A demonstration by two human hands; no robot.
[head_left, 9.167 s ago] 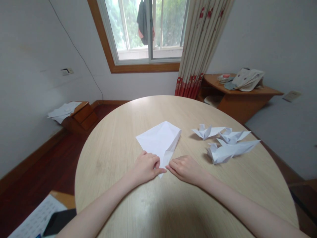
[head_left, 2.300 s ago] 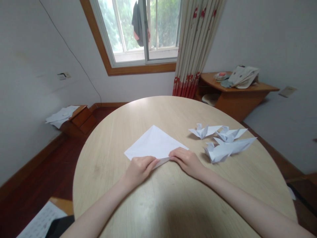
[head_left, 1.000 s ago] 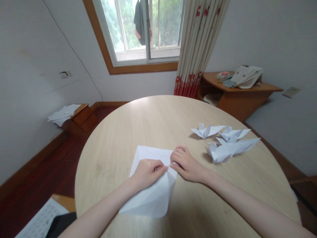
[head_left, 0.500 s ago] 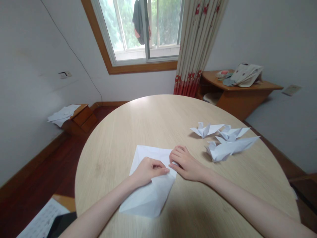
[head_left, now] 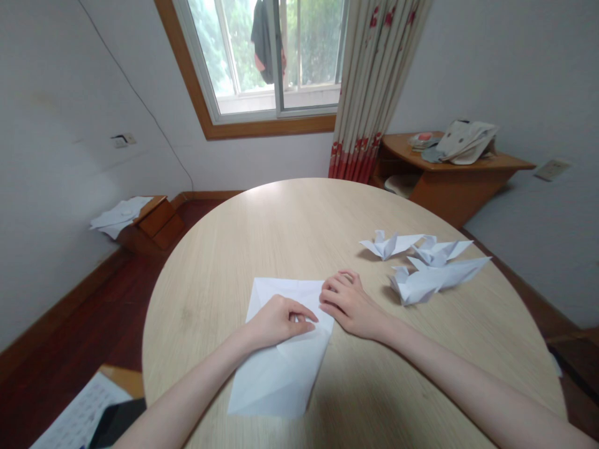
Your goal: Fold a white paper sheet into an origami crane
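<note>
A creased white sheet of paper point(head_left: 276, 380) lies nearly flat on the round table in front of me. My left hand point(head_left: 283, 321) rests across its middle, index finger and thumb slightly apart, pointing toward the right edge. At that right edge, my right hand point(head_left: 344, 302) has its fingers curled over the paper's border, with the thumb side down on it. What lies under the right fingers is hidden. Several fold lines run across the sheet, and its near part shows a slightly shaded layer.
Three folded paper birds point(head_left: 435, 268) sit on the right side of the wooden table point(head_left: 299, 212). Beyond it are a small desk point(head_left: 458, 171) with a bag, a curtain and a window. Papers lie on a low cabinet point(head_left: 156, 221) at left, and a printed sheet point(head_left: 82, 411) at lower left.
The raised flap near my left fingers now lies flat, and the sheet has turned slightly. My left thumb and index finger have parted. My right hand has barely shifted.
</note>
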